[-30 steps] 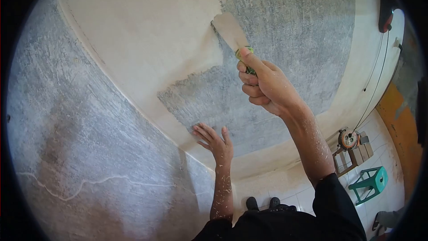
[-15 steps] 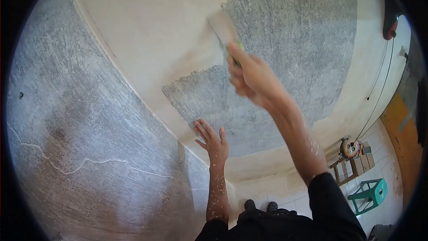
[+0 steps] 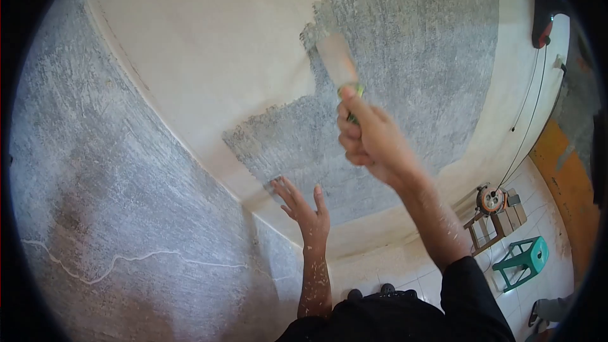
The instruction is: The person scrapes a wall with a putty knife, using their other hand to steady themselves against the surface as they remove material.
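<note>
My right hand (image 3: pixel 373 136) is closed round the green handle of a scraper (image 3: pixel 338 57). Its broad, flat blade points up and left, over the left edge of a rough grey patch (image 3: pixel 418 57) on the wall. Smooth cream-coloured coating (image 3: pixel 209 44) surrounds that patch. My left hand (image 3: pixel 305 212) has its fingers spread, fingertips at the lower left edge of the grey area, and holds nothing. Pale flakes dot both forearms.
A rough grey wall (image 3: pixel 114 152) with a wavy white line meets this one at a corner on the left. At lower right stand a cable reel (image 3: pixel 491 199) on a wooden stool (image 3: pixel 503 221) and a green plastic stool (image 3: pixel 529 259). A person's foot (image 3: pixel 535 313) shows at bottom right.
The scraper has moved down and right in my right hand, and a bit more grey shows at the patch's left edge. My left hand stays at the wall.
</note>
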Demonstrator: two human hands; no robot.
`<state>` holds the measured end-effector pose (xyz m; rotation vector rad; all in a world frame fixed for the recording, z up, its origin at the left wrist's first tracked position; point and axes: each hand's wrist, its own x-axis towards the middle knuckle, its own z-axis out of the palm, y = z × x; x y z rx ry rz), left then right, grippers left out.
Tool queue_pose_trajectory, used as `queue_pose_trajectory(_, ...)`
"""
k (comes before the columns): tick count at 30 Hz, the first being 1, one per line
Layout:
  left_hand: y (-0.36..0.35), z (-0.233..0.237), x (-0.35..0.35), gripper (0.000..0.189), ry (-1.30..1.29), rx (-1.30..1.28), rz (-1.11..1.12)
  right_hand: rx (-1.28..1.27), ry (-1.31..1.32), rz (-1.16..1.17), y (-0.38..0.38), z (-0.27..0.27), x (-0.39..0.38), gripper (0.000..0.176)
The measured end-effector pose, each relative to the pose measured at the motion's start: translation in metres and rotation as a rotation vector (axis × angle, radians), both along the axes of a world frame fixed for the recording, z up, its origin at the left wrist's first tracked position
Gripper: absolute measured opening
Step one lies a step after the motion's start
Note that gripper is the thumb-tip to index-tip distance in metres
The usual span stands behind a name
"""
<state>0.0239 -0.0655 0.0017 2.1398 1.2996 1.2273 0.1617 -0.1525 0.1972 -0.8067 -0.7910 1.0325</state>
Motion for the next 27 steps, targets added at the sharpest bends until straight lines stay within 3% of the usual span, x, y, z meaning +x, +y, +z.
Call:
queue_pose_trajectory(2,-0.007,0.011,-0.005,0.079,-0.092,0.084,-0.074,0.041,-0.036,0.046,0.004,-0.009,0.001,0.039)
queue_pose_trajectory(5,-0.031,0.077,-0.009,0.077,-0.409,-0.1,-0.529,0.11,-0.146,0.016,0.021,-0.021,0.002,0.043)
queue_pose_trajectory(8,-0.049,0.127,0.004,0.074,-0.414,-0.025,-0.656,-0.075,-0.364,-0.084,0.018,-0.02,-0.008,0.053)
queue_pose_trajectory(11,-0.032,0.128,0.033,0.076,-0.218,0.326,-0.528,-0.134,-0.293,0.086,0.016,-0.021,-0.001,0.066)
queue_pose_trajectory(12,-0.034,0.128,0.036,0.075,-0.2,0.319,-0.5,-0.123,-0.289,0.127,0.018,-0.025,0.006,0.068)
queue_pose_trajectory(15,-0.041,0.13,0.047,0.067,-0.135,0.323,-0.373,-0.194,-0.64,0.107,0.017,-0.03,0.031,0.067)
queue_pose_trajectory(18,-0.046,0.129,0.053,0.056,-0.062,0.42,-0.194,0.025,-0.649,0.009,0.005,-0.049,0.054,0.055)
queue_pose_trajectory(20,-0.04,0.127,0.057,0.05,-0.054,0.581,-0.081,0.178,-0.574,-0.111,-0.007,-0.078,0.081,0.042)
queue_pose_trajectory(24,-0.041,0.142,0.067,0.047,-0.017,0.658,0.197,0.207,-0.608,-1.036,-0.027,-0.181,0.151,0.036)
queue_pose_trajectory(26,-0.057,0.152,0.077,0.042,0.031,0.576,0.276,0.047,-0.816,-1.443,-0.04,-0.202,0.178,0.04)
queue_pose_trajectory(27,-0.062,0.155,0.083,0.04,0.053,0.537,0.314,-0.015,-0.868,-1.452,-0.04,-0.207,0.191,0.045)
